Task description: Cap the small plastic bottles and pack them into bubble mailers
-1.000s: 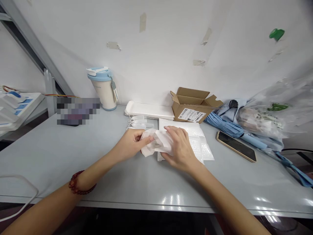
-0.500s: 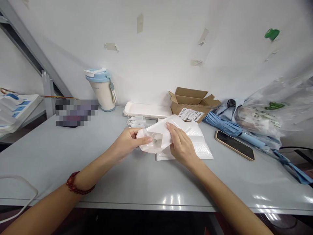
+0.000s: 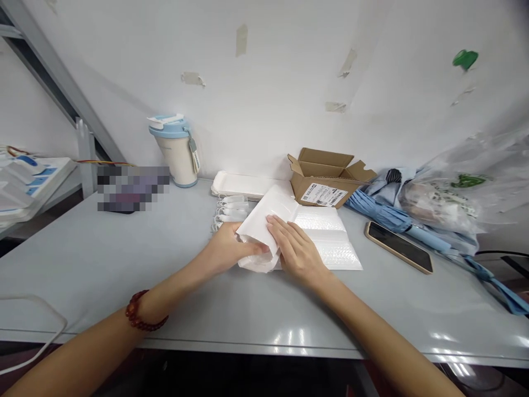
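Observation:
A white bubble mailer [image 3: 275,212] is held in the air above the desk, tilted, its flap raised and its mouth gaping toward me. My left hand [image 3: 225,251] grips the left edge of the mouth, with the thumb at the opening. On the mailer's right side, my right hand [image 3: 300,251] is closed, its fingers lying over the white face. Whatever is inside the mailer cannot be made out. Behind my right hand, more bubble mailers [image 3: 333,251] lie flat on the desk. Beyond my left hand sits a row of small white packets with cord loops [image 3: 233,205].
Along the wall stand a blue-lidded cup [image 3: 177,154], a white tray-like stack [image 3: 243,184] and an open cardboard box [image 3: 324,182]. To the right are a folded blue umbrella [image 3: 384,212], a phone [image 3: 399,248] and a plastic bag [image 3: 442,204]. A white cable [image 3: 45,303] hangs over the desk's front left.
The mailer has turned more upright, with its flap lifted and its mouth lower. My right hand has shifted slightly left over it. The view has moved a little.

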`<state>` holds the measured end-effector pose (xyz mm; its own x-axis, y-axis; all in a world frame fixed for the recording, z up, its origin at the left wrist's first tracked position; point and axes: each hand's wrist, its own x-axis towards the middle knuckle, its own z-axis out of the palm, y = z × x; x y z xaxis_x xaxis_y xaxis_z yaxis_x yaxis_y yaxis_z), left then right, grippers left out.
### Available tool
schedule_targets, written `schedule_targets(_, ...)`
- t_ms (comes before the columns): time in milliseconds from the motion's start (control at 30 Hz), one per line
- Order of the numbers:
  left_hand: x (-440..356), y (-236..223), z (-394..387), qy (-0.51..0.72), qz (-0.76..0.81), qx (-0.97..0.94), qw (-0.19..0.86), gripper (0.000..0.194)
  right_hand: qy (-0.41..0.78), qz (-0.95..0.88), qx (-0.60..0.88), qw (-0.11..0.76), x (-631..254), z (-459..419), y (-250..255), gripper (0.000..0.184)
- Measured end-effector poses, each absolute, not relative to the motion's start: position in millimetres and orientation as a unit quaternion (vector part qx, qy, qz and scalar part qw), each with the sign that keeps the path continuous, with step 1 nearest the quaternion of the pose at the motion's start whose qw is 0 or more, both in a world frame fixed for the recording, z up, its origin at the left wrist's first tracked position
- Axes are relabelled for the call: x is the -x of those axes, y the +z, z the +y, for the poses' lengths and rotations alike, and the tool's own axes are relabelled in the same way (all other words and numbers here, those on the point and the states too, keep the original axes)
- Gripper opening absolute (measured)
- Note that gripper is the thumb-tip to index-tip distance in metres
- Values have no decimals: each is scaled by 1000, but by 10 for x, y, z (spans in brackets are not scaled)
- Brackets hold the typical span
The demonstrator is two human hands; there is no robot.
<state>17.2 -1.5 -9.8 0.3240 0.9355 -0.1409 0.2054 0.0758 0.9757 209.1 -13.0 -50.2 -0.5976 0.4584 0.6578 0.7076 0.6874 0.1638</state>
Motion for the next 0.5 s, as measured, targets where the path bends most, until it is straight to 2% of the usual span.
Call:
schedule_targets(167, -171, -116, -9, 312, 459, -594, 583, 13, -231, -859, 354, 289, -2075, -136, -494, 45)
schedule_targets(333, -142, -93, 11, 307, 389, -581, 646, 37, -254, -849, 349, 303, -2127, -128, -449, 40)
schedule_targets(400, -154, -72, 0, 311, 405, -602, 614, 38, -260, -846, 348, 310, -2142, -132, -425, 39)
schedule_targets(500, -192, -51, -31, 326, 441, -642, 535, 24, -265, -841, 347, 320, -2138, -146, -402, 37)
